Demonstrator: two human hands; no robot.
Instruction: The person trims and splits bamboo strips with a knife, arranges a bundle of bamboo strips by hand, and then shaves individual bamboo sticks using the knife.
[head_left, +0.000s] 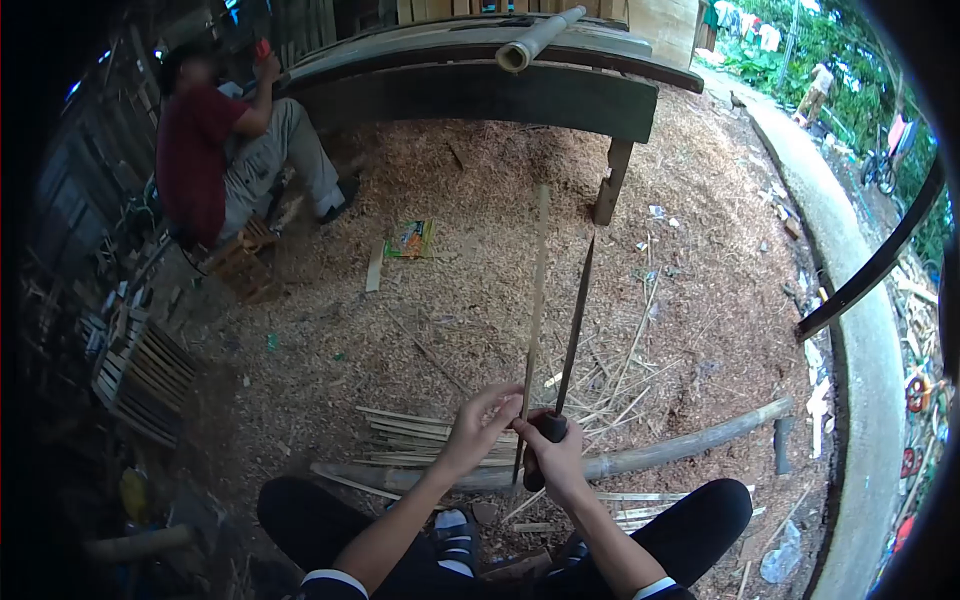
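Upright in front of me stands a long thin bamboo strip, with the fingers of my left hand closed on it near its lower part. My right hand is wrapped round the dark handle of a long narrow blade, which points up and away, just right of the strip. The right thumb lies close to the strip. Below both hands a bamboo pole lies across the ground, with several split strips beside it.
A person in a dark red shirt sits at the upper left on a low wooden stool. A wooden table bears a bamboo tube. Shavings cover the ground. A concrete kerb runs along the right.
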